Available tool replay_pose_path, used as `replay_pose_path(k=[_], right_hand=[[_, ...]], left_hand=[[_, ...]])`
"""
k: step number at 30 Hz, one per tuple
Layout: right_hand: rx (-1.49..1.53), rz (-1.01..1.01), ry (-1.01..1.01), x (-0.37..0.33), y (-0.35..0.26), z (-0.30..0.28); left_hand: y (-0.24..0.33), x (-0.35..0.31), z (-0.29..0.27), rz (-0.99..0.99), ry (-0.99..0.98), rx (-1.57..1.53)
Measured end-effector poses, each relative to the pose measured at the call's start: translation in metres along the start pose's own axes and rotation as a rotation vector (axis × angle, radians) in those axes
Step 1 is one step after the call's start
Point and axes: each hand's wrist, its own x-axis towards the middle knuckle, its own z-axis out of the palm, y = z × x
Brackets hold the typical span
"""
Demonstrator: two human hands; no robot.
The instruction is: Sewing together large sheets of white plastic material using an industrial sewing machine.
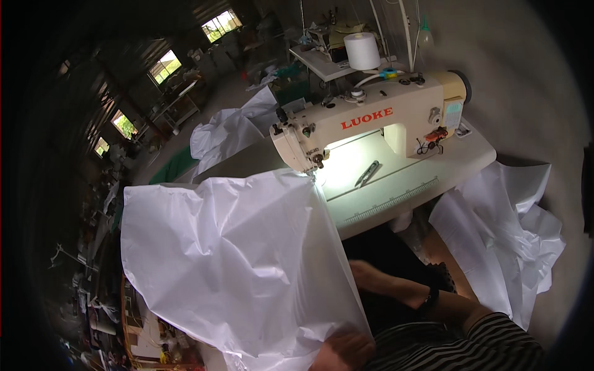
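Viewing remotely, I locate the white sheet [235,247] left of my right hand [371,277]; its straight edge runs from the sewing machine [371,128] to my left hand [345,351], curled at the near corner. I cannot tell either hand's grip.

There are four windows [165,66] far left, three stretches of white sheeting [235,241], one thread cone [362,52] at right, one pair of snips [367,174], and two hands [345,351] near.
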Motion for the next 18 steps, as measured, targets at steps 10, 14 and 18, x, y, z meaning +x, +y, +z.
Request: replay_pose_path(k=[10, 14, 18], right_hand=[[-1.807, -0.279, 0.203, 0.054, -0.030, 0.029], [-1.768, -0.209, 0.164, 0.055, -0.020, 0.033], [-1.587, -0.267, 0.177, 0.062, -0.022, 0.030]], left_hand=[[-0.034, 0.001, -0.003, 0.030, -0.078, -0.058], [-0.082, 0.000, -0.003, -0.069, -0.179, 0.050], [-0.111, 0.036, -0.007, -0.048, -0.038, 0.117]])
